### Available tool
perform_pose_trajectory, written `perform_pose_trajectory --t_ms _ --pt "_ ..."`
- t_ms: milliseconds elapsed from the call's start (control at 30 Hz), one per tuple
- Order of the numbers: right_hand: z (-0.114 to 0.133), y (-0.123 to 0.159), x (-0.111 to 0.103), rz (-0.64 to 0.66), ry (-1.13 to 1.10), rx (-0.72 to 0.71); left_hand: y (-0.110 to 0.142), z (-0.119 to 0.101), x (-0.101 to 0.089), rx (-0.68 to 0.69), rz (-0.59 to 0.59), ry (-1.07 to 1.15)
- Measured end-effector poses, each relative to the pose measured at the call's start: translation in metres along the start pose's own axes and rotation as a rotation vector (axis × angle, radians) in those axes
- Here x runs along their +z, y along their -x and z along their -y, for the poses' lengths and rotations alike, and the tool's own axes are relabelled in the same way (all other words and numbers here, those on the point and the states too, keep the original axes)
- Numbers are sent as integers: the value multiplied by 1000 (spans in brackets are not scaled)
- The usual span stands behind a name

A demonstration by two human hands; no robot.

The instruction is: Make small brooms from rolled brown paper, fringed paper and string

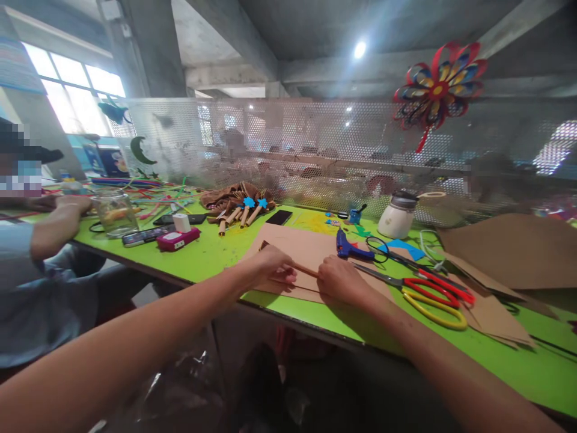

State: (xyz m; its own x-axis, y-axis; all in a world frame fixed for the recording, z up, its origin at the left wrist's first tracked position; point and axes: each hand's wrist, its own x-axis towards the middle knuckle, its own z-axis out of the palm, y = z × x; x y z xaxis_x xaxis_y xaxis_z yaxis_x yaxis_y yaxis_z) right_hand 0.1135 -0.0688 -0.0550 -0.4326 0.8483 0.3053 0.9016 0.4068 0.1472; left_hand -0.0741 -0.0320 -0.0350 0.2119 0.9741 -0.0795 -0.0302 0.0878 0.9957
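Observation:
A thin brown stick [305, 269], perhaps rolled paper, stretches between my two hands, low over a brown paper sheet [303, 239]. My left hand [271, 263] is closed on its left end, fingers curled. Closed on the other end is my right hand [339, 276], knuckles up, resting on the paper. Just beyond my right hand lies a blue glue gun [349, 246] on the sheet. Scissors with red and yellow handles [435, 304] lie to the right, blades pointing toward that hand.
Several paper rolls with blue stars [247, 207] and a black phone [279, 217] lie behind. A cream jug [397, 215] stands back right, near large brown paper [514, 252]. Left are a magenta power adapter [178, 239], a glass jar [115, 213] and a seated person.

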Motion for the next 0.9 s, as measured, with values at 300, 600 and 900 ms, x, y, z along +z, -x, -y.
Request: perform_pose_trajectory --t_ms 300,600,900 --pt "-10 -5 -9 110 -41 -6 8 17 -2 908 117 -1068" --pt "-11 -1 -11 142 -55 -47 7 19 3 978 270 -1551" --pt "-10 5 -5 65 37 -85 0 17 5 926 305 -1522"
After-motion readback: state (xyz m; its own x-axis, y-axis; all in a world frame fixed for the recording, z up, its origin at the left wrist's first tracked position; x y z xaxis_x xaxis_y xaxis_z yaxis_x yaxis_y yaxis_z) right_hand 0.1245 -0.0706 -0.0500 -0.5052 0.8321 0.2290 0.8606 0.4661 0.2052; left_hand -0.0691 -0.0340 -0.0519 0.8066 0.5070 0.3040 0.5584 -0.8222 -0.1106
